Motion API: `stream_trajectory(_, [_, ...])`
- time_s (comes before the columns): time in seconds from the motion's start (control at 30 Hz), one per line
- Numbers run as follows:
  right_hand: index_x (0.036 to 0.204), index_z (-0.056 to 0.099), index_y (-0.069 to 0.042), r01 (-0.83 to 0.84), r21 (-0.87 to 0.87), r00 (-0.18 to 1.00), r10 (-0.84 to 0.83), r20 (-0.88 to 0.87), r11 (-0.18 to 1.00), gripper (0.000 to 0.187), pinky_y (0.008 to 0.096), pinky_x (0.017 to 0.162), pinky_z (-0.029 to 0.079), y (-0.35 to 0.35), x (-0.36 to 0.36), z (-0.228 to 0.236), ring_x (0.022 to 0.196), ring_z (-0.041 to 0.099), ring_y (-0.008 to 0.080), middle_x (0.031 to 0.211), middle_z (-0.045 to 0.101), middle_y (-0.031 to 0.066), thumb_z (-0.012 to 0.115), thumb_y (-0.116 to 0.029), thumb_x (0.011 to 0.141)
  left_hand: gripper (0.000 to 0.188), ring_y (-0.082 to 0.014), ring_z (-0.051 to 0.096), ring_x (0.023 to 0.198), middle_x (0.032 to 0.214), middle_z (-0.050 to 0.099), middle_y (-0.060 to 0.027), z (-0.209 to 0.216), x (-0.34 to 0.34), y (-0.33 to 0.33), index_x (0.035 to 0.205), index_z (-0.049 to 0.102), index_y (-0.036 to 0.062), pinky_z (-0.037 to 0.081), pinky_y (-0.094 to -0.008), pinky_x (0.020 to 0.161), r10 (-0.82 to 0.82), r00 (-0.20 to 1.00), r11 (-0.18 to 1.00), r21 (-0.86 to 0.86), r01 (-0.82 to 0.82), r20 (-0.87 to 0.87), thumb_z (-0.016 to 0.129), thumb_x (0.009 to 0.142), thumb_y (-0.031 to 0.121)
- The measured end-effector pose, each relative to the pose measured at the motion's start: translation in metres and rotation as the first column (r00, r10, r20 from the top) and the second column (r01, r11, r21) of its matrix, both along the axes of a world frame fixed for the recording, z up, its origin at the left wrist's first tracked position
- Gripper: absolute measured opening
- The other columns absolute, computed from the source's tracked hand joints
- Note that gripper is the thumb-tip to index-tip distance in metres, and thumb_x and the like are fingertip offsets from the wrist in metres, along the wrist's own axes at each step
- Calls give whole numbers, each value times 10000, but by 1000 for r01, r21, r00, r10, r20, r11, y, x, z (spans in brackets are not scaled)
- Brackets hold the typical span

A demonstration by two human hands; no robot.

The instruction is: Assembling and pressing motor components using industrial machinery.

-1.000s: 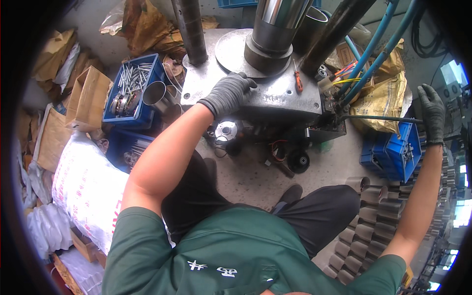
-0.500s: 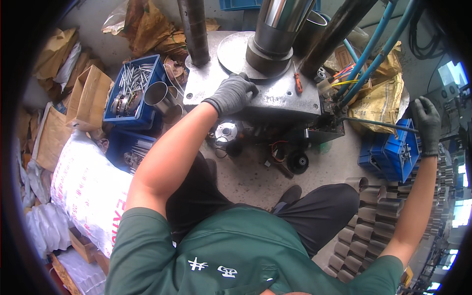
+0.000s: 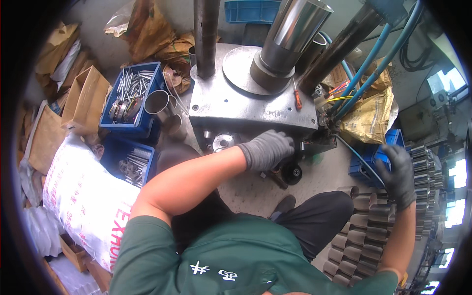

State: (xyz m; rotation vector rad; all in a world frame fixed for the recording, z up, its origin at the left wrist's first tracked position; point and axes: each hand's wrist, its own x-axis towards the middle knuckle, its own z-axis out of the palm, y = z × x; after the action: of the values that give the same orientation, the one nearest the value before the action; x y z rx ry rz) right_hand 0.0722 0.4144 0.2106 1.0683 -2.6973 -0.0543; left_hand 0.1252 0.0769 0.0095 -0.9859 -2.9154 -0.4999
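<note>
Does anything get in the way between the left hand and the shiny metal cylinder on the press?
Nothing loose visibly does. Between the left hand and the metal cylinder lie the press table and the rim of its round plate. The screwdriver lies just to the right.

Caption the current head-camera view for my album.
Gloved left hand by a metal machine base bearing a shiny cylinder; gloved right hand beside a blue crate.

Free passage runs along the front of the press bed [image 3: 246, 109]; an orange-handled screwdriver [image 3: 298, 101] lies at its right, and two dark columns [image 3: 206, 39] flank the metal cylinder [image 3: 291, 37] blocking the rear.
</note>
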Motion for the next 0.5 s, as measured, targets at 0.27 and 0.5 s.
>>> stream_trajectory(0.27, [1187, 685, -25, -397, -330, 912, 329, -244, 857, 358, 413, 909, 544, -222, -108, 54, 1064, 705, 335, 1146, 704, 201, 738, -271, 933, 355, -374, 668, 997, 1012, 681, -171, 19, -51, -20, 976, 728, 15, 518, -470, 910, 270, 962, 952, 141, -272, 34, 695, 908, 362])
stream_trajectory(0.5, [1209, 714, -51, -277, -85, 957, 283, 66, 957, 478, 388, 956, 505, -354, -222, 67, 1063, 687, 280, 1117, 738, 151, 642, -460, 970, 186, -286, 677, 1035, 1045, 695, -154, 8, -81, -21, 1019, 684, 35, 527, -386, 922, 302, 911, 546, 732, -407, 281, 695, 840, 83])
